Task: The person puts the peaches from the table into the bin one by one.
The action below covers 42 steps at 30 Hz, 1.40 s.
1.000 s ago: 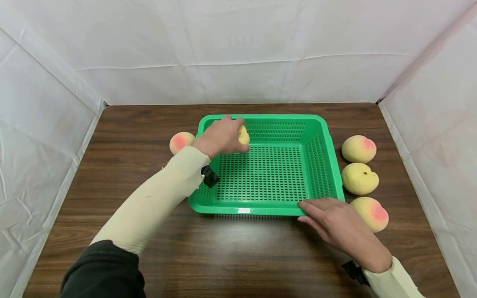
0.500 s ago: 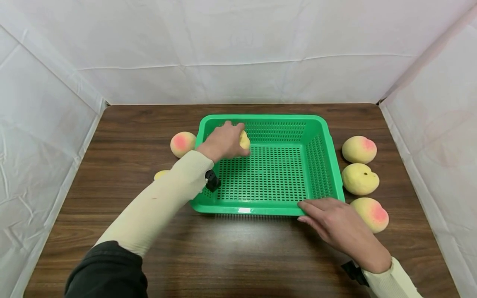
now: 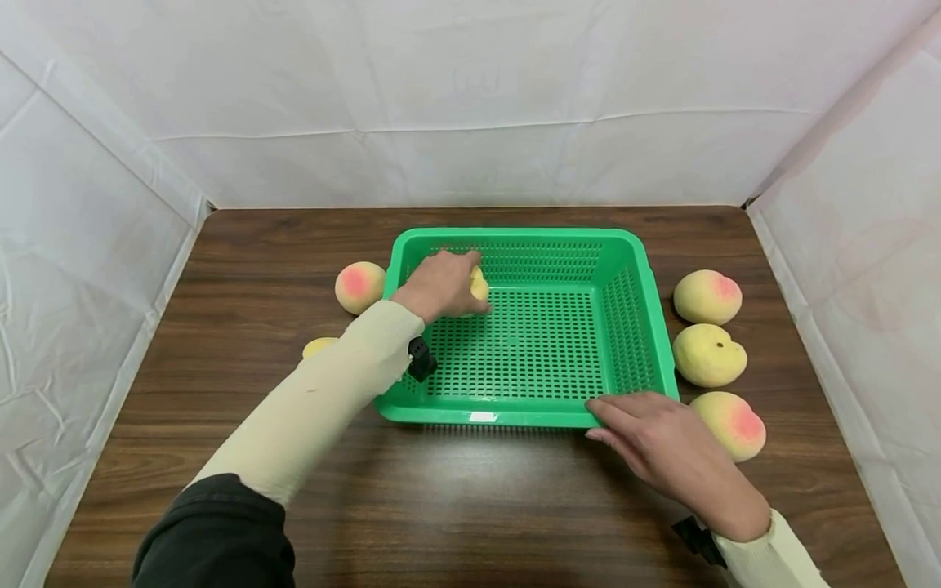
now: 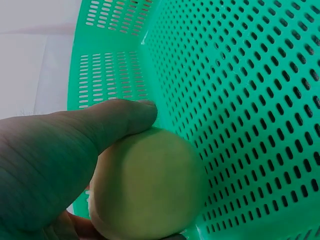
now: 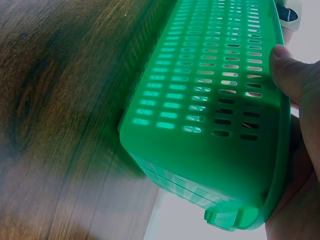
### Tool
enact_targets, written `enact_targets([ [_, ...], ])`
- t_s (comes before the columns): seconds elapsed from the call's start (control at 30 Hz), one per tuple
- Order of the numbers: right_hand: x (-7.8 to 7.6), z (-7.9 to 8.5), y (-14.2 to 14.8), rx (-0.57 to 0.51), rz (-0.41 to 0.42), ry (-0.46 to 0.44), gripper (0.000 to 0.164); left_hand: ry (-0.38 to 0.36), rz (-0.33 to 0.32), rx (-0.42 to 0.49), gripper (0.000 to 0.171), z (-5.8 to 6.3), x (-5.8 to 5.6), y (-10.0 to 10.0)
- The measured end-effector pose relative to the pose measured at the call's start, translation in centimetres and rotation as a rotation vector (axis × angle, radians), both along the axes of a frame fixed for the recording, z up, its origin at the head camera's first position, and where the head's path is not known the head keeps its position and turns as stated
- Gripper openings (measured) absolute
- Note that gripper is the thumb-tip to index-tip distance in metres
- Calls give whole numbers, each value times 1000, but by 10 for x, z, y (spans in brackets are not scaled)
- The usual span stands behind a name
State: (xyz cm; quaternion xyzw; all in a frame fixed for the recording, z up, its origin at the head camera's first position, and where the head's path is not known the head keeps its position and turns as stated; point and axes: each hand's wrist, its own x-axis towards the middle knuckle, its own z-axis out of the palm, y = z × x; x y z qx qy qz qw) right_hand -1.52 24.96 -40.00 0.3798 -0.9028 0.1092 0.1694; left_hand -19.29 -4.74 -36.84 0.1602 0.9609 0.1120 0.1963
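Note:
In the head view, my left hand (image 3: 441, 286) reaches into the left end of the green plastic basket (image 3: 529, 415) and grips a yellow peach (image 3: 479, 284). The left wrist view shows the thumb curled over this peach (image 4: 155, 185), which sits against the perforated floor near the basket wall. Its underside and my other fingers are mostly hidden. At the basket's front right corner, my right hand (image 3: 662, 449) holds the rim between thumb and fingers. From the right wrist, the thumb (image 5: 290, 67) presses on the outer side of that rim, and the slotted wall shows below it.
Three peaches stand in a column right of the basket: a far one (image 3: 708, 297), a middle one (image 3: 709, 359) and a near one (image 3: 731, 426). Left of it lie a blushed peach (image 3: 359, 287) and a yellow one (image 3: 318, 347), partly behind my sleeve. White sheeting (image 3: 470, 163) surrounds the wooden table (image 3: 470, 506).
My left hand has sunk a little lower into the basket with the peach. The left forearm has shifted right, uncovering part of a yellow peach. My right hand stays on the rim.

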Motion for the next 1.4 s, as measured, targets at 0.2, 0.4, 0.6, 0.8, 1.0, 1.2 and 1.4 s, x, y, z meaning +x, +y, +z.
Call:
enact_targets([
  [0.2,0,-1,-1,-10,10,7,52,7,11,1,76,-4,1,-3],
  [0.4,1,-1,-1,-6,4,11,53,8,18,1,74,-4,1,-2],
  [0.6,2,0,-1,-1,6,5,53,12,20,-5,72,-7,0,-2],
  [0.8,1,0,-1,-11,5,20,54,32,15,-18,71,-8,-1,-1],
  [1.0,1,0,-1,-9,3,16,54,38,22,-52,72,-7,-1,3],
  [1.2,0,1,-1,-8,4,14,53,25,16,-122,84,-4,-2,7],
  [1.4,0,1,0,-6,3,8,54,6,17,-135,84,-4,-2,9],
])
